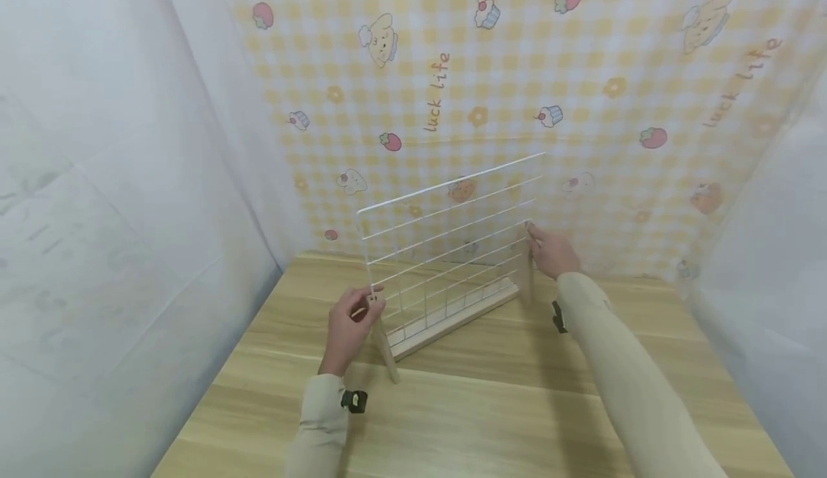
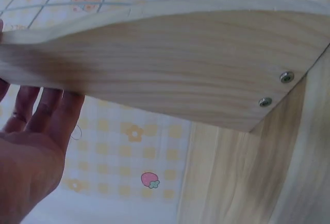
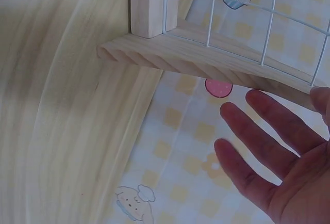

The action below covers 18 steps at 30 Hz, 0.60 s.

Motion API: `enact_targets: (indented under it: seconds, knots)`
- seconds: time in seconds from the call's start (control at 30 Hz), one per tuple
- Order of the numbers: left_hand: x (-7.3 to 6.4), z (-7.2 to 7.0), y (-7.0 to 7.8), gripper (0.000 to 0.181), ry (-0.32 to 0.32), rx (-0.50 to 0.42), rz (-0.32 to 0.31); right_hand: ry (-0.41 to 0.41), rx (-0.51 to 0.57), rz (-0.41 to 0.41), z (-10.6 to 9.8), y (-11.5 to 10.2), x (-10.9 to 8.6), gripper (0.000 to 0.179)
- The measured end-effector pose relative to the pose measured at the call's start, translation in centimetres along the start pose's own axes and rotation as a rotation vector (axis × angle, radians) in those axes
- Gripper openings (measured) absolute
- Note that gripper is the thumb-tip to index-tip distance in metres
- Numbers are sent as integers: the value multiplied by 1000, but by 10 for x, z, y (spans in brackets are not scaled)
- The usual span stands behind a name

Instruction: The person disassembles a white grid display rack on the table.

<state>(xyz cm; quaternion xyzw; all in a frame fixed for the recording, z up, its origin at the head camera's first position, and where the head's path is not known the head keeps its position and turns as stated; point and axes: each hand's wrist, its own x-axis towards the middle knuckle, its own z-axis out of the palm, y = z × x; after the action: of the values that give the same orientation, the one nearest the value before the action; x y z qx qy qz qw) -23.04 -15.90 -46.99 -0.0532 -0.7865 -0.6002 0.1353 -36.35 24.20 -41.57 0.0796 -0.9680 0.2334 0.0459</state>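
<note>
— Where are your hands?

— My left hand (image 1: 352,326) is at the near end of the rack (image 1: 452,248). Seen from the head, its fingers curl round the top of the near wooden upright (image 1: 385,349), where the wire grid (image 1: 452,237) meets it. In the left wrist view the fingers (image 2: 49,110) lie against the lower edge of that upright (image 2: 170,69), fairly straight, so I cannot tell how firm the grip is.

— And the right one?

— My right hand (image 1: 550,252) is at the far end, fingertips on the far upright (image 1: 525,270) just beside the grid's edge. In the right wrist view the fingers (image 3: 268,141) are spread and straight, just under the wooden end piece (image 3: 206,61); I cannot see the thumb's contact clearly.

— Where does the rack stand?

— On the table (image 1: 452,406), upright, set at a slant: near end to my left, far end to my right and further back. A wooden bar (image 1: 455,320) runs along its bottom between the uprights. Two screws (image 2: 276,89) show at the foot of the near upright.

— What's around it?

— A yellow checked cloth (image 1: 517,69) with strawberries, cupcakes and puppies hangs behind the table, with white sheets (image 1: 97,212) at both sides. Both my sleeves (image 1: 620,363) are beige.
</note>
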Motion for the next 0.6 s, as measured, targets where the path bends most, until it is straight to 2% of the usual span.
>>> enact_targets:
  seconds: [0.17,0.3,0.4,0.6]
  knots:
    - [-17,9,8,26,65,-19,13,-28,-10,35,1,-4,5,51]
    - [-29,15,11,24,116,13,22,-50,8,52,3,-8,7,52]
    - [-36,18,10,24,141,50,56,-67,3,46,5,-10,8,53]
    - [-45,23,10,20,194,88,152,-114,-50,-23,8,-14,11,56]
